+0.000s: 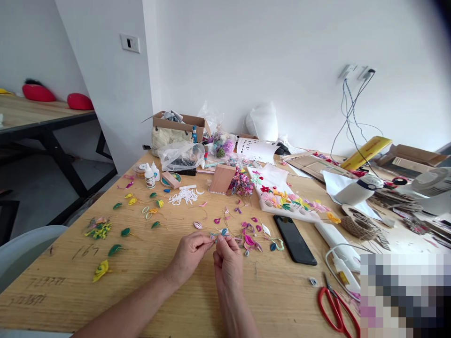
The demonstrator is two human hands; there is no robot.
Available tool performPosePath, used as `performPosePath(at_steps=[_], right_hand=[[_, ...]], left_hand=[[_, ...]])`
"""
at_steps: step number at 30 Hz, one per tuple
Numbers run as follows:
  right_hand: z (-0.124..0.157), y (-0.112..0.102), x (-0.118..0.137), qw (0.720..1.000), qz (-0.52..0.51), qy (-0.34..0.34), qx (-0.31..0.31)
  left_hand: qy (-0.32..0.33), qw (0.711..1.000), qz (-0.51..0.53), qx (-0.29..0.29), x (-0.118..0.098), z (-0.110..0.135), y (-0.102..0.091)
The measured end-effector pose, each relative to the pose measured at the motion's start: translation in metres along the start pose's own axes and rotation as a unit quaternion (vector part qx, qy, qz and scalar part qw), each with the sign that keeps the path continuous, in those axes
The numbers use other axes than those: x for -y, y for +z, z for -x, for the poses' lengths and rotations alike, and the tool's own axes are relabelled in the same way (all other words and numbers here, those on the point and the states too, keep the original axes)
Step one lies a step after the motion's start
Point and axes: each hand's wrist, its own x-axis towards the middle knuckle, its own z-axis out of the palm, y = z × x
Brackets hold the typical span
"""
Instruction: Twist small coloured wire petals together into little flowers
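My left hand (190,253) and my right hand (227,260) meet over the middle of the wooden table (70,281). Both pinch a small blue and white petal piece (215,235) between their fingertips. Just beyond them lie several loose pink, purple and blue petal pieces (248,234). Green and yellow leaf pieces (121,232) are scattered to the left.
A black phone (294,239) lies right of my hands, red scissors (334,310) at the front right. A white glue gun (340,246), a white foam board with paper flowers (289,204), a wooden block (221,179), glue bottles (150,175), boxes and bags crowd the back.
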Motion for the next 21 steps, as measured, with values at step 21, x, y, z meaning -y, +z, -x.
performPosePath(at_steps=[21], right_hand=[[-0.005, -0.001, 0.007, 0.997, -0.070, -0.005, 0.019]], left_hand=[[-0.313, 0.846, 0.428, 0.051, -0.024, 0.019, 0.001]])
